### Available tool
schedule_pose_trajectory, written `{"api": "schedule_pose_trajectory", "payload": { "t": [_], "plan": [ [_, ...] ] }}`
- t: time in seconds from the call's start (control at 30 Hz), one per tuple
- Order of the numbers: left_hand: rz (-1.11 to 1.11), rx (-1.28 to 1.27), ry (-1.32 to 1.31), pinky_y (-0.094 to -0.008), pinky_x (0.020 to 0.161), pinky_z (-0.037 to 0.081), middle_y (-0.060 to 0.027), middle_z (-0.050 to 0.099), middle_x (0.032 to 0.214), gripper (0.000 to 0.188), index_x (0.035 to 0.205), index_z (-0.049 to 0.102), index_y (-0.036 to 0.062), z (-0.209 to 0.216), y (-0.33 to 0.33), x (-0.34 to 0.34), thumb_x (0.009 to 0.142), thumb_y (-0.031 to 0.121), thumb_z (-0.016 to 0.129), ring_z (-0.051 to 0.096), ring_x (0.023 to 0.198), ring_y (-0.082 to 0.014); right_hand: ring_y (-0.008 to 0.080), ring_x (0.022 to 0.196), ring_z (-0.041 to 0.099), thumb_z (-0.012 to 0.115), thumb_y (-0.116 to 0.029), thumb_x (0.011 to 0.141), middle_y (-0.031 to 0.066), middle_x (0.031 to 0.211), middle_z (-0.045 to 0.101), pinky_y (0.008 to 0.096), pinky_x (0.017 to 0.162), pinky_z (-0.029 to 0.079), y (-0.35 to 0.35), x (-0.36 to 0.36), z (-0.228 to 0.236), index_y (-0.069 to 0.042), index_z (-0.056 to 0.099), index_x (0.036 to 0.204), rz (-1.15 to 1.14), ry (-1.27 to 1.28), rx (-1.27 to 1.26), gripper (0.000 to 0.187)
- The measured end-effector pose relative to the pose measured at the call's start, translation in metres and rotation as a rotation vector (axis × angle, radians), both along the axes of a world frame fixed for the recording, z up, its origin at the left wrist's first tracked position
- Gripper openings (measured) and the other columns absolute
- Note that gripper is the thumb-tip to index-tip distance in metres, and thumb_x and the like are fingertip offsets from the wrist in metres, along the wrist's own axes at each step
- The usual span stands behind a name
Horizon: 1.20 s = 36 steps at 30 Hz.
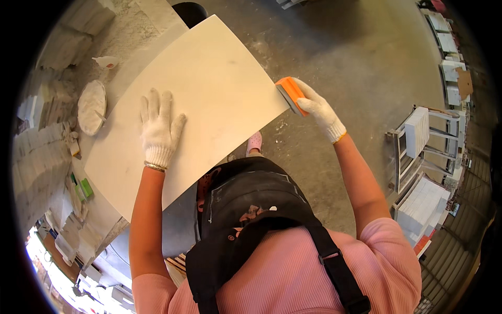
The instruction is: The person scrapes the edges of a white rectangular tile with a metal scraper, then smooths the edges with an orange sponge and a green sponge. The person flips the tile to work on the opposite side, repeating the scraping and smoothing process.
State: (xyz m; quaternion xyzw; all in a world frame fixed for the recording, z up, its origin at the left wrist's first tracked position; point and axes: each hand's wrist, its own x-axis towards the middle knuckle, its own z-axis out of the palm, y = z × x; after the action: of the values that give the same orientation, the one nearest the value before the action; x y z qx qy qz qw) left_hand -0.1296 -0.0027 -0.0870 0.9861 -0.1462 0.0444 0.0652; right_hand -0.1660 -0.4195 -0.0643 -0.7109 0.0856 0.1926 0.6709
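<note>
A large, smooth off-white slab point(209, 78) lies across the bench in front of me, one corner jutting out to the right. My left hand point(159, 125), in a white knitted glove, rests flat on its left part with the fingers spread. My right hand point(319, 107), gloved the same way, grips an orange sanding block point(293, 93) with a grey face. That grey face is against the slab's right edge, close to the near right corner. The fingers behind the block are partly hidden.
Left of the slab, a shallow oval dish point(92, 107) of whitish material stands on the dusty bench point(130, 31). A green block point(85, 188) lies nearer. Stacked slabs point(36, 167) line the far left. Metal racks point(439, 138) with pale slabs stand on the right, across the concrete floor point(361, 68).
</note>
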Motion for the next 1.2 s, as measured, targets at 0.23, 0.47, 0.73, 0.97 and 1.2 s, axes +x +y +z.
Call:
{"api": "schedule_pose_trajectory", "payload": {
  "t": [0.23,0.47,0.73,0.97,1.2],
  "plan": [
    [-0.018,-0.020,-0.034,-0.0530,0.119,0.028,-0.0164,0.036,0.160,0.066,0.152,0.045,0.0180,-0.009,0.000,0.005,0.096,0.050,0.058,0.031,0.147,-0.0440,0.0233,0.147,0.036,0.064,-0.041,0.095,0.0140,0.160,0.039,0.0337,0.119,0.027,0.022,0.010,-0.024,-0.002,0.028,0.159,-0.068,-0.028,0.143,0.083],
    [0.017,0.042,-0.016,-0.0501,0.119,0.030,-0.0173,0.037,0.160,0.064,0.152,0.045,0.0148,-0.002,-0.004,0.003,0.096,0.042,0.060,0.032,0.147,-0.0418,0.0207,0.138,0.044,0.061,-0.041,0.097,0.0116,0.155,0.043,0.0328,0.110,0.036,-0.002,-0.010,-0.012,-0.002,0.028,0.159,0.076,0.079,0.166,0.080],
    [0.023,0.042,-0.024,-0.0521,0.119,0.026,-0.0136,0.037,0.160,0.066,0.152,0.046,0.0192,-0.006,0.000,-0.001,0.095,0.050,0.058,0.032,0.148,-0.0397,0.0193,0.135,0.044,0.063,-0.040,0.096,0.0118,0.156,0.041,0.0315,0.107,0.037,0.004,0.005,-0.011,-0.004,0.026,0.160,0.090,0.031,0.127,0.082],
    [0.022,0.078,-0.013,-0.0514,0.120,0.026,-0.0142,0.036,0.161,0.065,0.153,0.044,0.0176,-0.001,-0.006,0.007,0.096,0.045,0.059,0.031,0.148,-0.0398,0.0154,0.122,0.053,0.064,-0.042,0.095,0.0081,0.153,0.045,0.0292,0.095,0.046,0.020,0.026,-0.028,-0.004,0.025,0.160,0.004,-0.119,0.073,0.085],
    [0.023,0.067,-0.015,-0.0509,0.120,0.025,-0.0144,0.036,0.162,0.065,0.153,0.044,0.0171,-0.006,0.001,0.001,0.096,0.043,0.059,0.031,0.148,-0.0395,0.0234,0.144,0.037,0.062,-0.040,0.096,0.0133,0.160,0.037,0.0331,0.115,0.031,-0.003,0.000,-0.008,-0.003,0.025,0.160,0.121,0.117,0.194,0.083]
  ]
}}
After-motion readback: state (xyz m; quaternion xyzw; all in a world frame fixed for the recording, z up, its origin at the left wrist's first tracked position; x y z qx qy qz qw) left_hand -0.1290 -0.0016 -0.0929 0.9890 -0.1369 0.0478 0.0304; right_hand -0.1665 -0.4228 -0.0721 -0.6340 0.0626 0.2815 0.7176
